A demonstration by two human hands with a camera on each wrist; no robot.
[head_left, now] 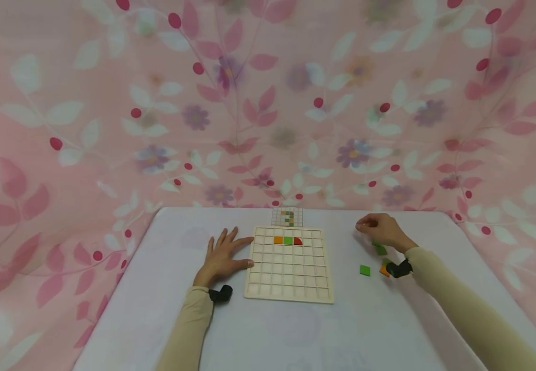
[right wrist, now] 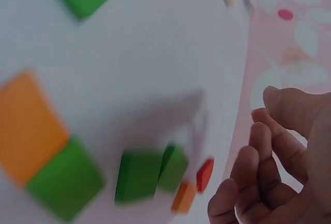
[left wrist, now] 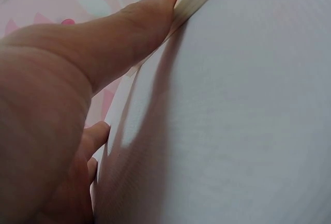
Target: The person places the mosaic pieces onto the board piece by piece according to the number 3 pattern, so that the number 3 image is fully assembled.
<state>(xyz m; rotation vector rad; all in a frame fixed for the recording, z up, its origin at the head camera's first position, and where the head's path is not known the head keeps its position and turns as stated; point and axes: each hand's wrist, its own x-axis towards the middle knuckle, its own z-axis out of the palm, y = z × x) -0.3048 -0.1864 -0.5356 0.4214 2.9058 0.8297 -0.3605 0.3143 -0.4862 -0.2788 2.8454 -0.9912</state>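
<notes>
My left hand (head_left: 221,260) rests at the left side of a cream grid board (head_left: 288,273), its fingers spread. The thumb (left wrist: 150,22) and index finger touch the board's edge. In the board's upper part, an orange square tile (head_left: 278,240), a green square tile (head_left: 288,240) and a red rounded tile (head_left: 297,241) sit side by side. To the right of the board, my right hand (head_left: 383,230) hovers over loose tiles with its fingers loosely bent. No tile shows between its fingers in the right wrist view. A red tile (right wrist: 205,175) and a small orange tile (right wrist: 184,197) lie near its fingertips.
Behind the board stands a small grid card (head_left: 288,217) with a coloured pattern. Several loose tiles lie on the right, among them a green square (head_left: 365,270) and an orange one (right wrist: 28,128). A floral pink cloth (head_left: 268,103) hangs behind the white-covered table (head_left: 268,340).
</notes>
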